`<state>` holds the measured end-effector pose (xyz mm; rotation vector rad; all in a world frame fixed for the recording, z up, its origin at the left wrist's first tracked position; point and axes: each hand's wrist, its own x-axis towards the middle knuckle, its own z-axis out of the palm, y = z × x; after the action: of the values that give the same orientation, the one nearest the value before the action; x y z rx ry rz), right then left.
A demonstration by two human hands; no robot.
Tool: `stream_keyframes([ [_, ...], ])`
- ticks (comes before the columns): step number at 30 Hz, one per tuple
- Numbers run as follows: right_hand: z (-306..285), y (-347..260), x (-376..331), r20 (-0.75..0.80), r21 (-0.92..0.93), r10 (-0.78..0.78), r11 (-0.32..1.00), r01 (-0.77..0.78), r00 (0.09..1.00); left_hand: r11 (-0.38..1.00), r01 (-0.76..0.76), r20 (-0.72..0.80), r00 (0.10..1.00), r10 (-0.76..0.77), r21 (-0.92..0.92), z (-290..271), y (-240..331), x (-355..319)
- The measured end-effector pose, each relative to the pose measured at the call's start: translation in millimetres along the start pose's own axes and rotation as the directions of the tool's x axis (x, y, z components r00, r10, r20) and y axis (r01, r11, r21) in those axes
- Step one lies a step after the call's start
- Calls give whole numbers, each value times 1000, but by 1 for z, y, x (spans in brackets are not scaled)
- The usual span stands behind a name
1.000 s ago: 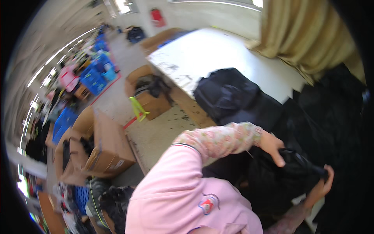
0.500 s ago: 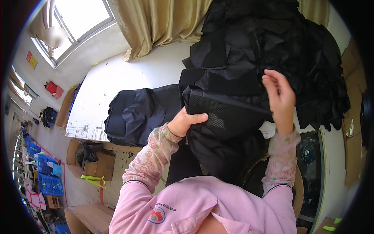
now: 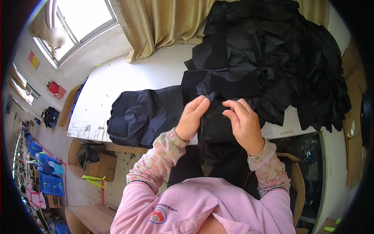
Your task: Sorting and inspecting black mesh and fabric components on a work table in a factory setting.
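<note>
Between my hands hangs a black piece of fabric (image 3: 216, 119) with a mesh panel, its lower part dropping over the table edge toward my lap. My left hand (image 3: 191, 119) grips its upper left edge, thumb on top. With thumb and fingers pinched, my right hand (image 3: 243, 123) holds the upper right edge. Just beyond lies a flat black fabric piece (image 3: 233, 85). To the left, a neat stack of black fabric pieces (image 3: 140, 117) rests on the white table (image 3: 93, 105).
A large heap of black fabric pieces (image 3: 272, 50) covers the table's far right. Gold curtains (image 3: 163, 27) hang behind it. Below the table on the left is a cardboard box (image 3: 100, 167) with a dark plastic bag (image 3: 90, 153). Another cardboard box (image 3: 298, 175) stands beside my right arm.
My right hand has come down and left to pinch the fabric near my left hand. The mesh fabric, spread wide before, is now gathered narrower, and my left hand has risen slightly.
</note>
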<state>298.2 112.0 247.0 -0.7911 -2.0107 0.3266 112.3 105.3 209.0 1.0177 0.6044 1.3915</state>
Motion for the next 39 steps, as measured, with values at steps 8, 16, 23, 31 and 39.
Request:
stream_keyframes([
  [8,-29,-3,11,174,-53,-124,989,135,977,989,-83,-258,965,50,-120,-25,31,5],
  [16,-65,2,72,96,128,88,987,-100,991,974,195,-279,947,-158,112,-96,-21,-9],
  [23,-99,15,108,12,350,114,930,-111,993,922,347,198,929,-313,-172,-94,-108,-110],
  [31,-75,4,105,-80,688,290,708,-158,954,791,306,443,895,-49,-530,-90,-194,-78],
  [39,35,111,16,48,429,373,830,-356,927,630,315,235,949,-209,-710,3,-58,-20],
])
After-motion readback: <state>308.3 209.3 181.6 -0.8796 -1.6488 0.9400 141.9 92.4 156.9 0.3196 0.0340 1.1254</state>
